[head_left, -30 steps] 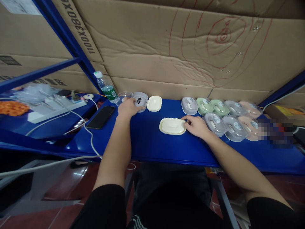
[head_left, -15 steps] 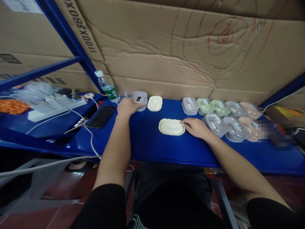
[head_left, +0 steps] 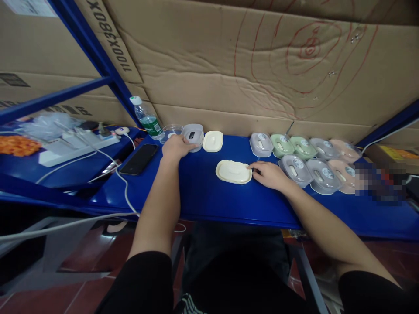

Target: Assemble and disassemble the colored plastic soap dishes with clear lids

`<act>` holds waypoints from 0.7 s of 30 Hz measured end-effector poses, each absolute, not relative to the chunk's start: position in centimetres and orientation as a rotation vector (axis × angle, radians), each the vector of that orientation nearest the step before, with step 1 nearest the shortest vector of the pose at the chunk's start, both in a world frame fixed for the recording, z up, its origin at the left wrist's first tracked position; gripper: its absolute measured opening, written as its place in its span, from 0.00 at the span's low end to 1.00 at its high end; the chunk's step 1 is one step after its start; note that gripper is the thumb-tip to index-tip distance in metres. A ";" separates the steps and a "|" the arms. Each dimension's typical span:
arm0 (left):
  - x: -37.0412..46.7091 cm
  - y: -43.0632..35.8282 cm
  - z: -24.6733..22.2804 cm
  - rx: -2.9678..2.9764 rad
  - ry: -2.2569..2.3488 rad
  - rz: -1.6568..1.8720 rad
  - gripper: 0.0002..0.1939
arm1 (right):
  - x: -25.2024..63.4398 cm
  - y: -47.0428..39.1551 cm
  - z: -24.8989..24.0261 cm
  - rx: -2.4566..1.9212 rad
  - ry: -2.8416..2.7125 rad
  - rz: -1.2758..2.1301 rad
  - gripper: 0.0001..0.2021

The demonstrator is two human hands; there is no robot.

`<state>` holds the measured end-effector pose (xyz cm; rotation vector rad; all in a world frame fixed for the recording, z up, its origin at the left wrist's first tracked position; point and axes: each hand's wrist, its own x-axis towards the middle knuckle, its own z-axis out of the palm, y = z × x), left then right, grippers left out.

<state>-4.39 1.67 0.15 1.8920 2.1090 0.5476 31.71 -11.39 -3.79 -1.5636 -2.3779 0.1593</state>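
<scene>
Head: two hands, two cream pieces (apart)

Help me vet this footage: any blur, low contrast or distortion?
Head view throughout: a pixelated patch hides detail beside a peach box; print on the stickers is unreadably soft; the front cream piece shows faint relief; the blue posts lean, perhaps lens distortion.

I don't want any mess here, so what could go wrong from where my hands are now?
The left hand is close to the clear container and bottle, so it might knock either. The cream dish could slide, as the right hand seems to touch only one end. That same hand is near a lidded grey box and might bump it.
</scene>
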 end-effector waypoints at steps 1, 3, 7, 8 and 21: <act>-4.3 1.7 0.1 1.895 2.115 0.534 0.19 | 31.7 -11.4 -3.7 -1.573 -2.379 0.168 0.17; -4.3 1.7 0.1 1.891 2.138 0.522 0.18 | 31.7 -11.4 -3.6 -1.594 -2.391 0.193 0.16; -4.2 1.7 0.2 1.874 2.174 0.524 0.17 | 31.6 -11.4 -3.2 -1.623 -2.418 0.252 0.16; -4.2 1.7 0.2 1.874 2.174 0.527 0.17 | 31.6 -11.4 -3.1 -1.629 -2.419 0.262 0.16; -4.5 2.2 -0.9 1.968 2.130 0.778 0.18 | 31.7 -11.4 -3.2 -1.612 -2.420 0.270 0.14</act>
